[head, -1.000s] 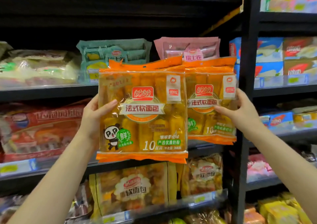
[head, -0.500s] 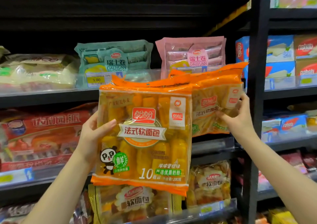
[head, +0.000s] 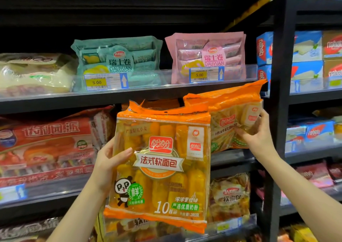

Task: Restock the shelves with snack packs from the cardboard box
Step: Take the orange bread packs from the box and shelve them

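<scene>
Behind the front orange pack (head: 161,167) in the left hand (head: 107,165), half-hidden second pack (head: 235,119) in the right hand (head: 259,136).

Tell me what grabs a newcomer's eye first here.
The big orange bread pack held upright in the left hand fills the centre. To its right, the right hand tilts a second orange pack toward the middle shelf. Above them stand a mint-green pack and a pink pack.
</scene>
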Tool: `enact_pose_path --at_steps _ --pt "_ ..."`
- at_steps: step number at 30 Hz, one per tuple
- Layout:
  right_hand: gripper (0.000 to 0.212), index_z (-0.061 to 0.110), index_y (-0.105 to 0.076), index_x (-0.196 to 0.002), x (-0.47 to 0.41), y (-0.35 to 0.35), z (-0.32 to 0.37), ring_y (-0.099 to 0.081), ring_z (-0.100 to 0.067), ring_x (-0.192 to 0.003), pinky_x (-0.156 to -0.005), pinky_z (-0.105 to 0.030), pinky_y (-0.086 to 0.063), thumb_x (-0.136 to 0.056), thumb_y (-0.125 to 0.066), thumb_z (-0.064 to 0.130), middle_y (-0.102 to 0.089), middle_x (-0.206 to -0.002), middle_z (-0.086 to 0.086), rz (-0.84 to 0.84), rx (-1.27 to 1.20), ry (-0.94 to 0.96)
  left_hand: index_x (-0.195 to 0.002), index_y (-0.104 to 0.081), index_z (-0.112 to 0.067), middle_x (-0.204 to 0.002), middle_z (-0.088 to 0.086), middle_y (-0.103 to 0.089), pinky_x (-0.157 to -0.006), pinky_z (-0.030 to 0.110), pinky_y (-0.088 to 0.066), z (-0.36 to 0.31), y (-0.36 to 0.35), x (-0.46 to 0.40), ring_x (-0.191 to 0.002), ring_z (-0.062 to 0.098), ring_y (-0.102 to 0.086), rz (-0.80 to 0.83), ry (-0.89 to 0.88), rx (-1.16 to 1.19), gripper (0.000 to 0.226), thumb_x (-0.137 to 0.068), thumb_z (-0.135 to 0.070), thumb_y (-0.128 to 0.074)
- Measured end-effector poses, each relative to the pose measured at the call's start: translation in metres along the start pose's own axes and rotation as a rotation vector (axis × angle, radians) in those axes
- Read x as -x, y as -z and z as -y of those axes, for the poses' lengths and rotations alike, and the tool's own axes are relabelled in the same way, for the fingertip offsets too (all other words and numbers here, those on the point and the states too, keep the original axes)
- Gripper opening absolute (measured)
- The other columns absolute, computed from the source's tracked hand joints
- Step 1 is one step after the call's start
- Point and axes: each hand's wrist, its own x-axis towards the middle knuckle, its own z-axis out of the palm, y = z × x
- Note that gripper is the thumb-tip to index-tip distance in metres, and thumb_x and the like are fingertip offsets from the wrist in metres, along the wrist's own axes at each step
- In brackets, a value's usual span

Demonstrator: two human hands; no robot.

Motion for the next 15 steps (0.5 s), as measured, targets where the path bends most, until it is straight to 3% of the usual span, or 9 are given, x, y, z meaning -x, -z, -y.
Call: enact_pose_path --at_steps 5,9,11,15 --pt "0.077 0.039 -0.029 -0.132 -0.001 0.001 0.0 -0.05 -0.015 -0.122 -0.098 -0.047 -0.047 -0.071 -0.075 0.032 -0.047 -0.132 -0.001 0.012 -0.012 -0.021 -0.088 -0.074 -0.036 -0.088 -0.002 -0.074 -0.061 0.021 -0.055 0.004 -0.001 0.0 -0.079 0.015 -0.071 -0.016 -0.001 -0.021 0.037 -0.066 -0.012 -0.055" --pt "0.09 0.035 -0.027 -0.134 -0.002 0.001 -0.003 -0.05 -0.012 -0.121 -0.096 -0.043 -0.049 -0.062 -0.074 0.061 -0.048 -0.129 0.005 0.018 -0.001 -0.042 -0.088 -0.074 -0.033 -0.089 0.001 -0.074 -0.059 0.023 -0.055 0.007 0.001 -0.001 -0.078 0.018 -0.071 -0.027 0.018 0.0 0.036 -0.066 -0.011 -0.056" --pt "0.085 0.034 -0.027 -0.134 0.0 0.0 -0.005 -0.05 -0.01 -0.12 -0.096 -0.041 -0.049 -0.066 -0.075 0.053 -0.048 -0.127 0.009 0.024 0.005 -0.057 -0.091 -0.073 -0.029 -0.091 0.002 -0.074 -0.06 0.023 -0.055 0.008 0.003 -0.001 -0.08 0.019 -0.071 -0.029 0.023 0.001 0.035 -0.066 -0.011 -0.056" --pt "0.086 0.027 -0.029 -0.135 0.005 0.0 -0.018 -0.049 -0.015 -0.12 -0.097 -0.042 -0.047 -0.067 -0.079 0.041 -0.047 -0.13 -0.002 0.047 0.019 -0.106 -0.105 -0.064 -0.018 -0.094 0.004 -0.074 -0.06 0.024 -0.055 0.013 0.006 -0.001 -0.083 0.022 -0.071 -0.032 0.047 -0.012 0.04 -0.066 -0.013 -0.057"
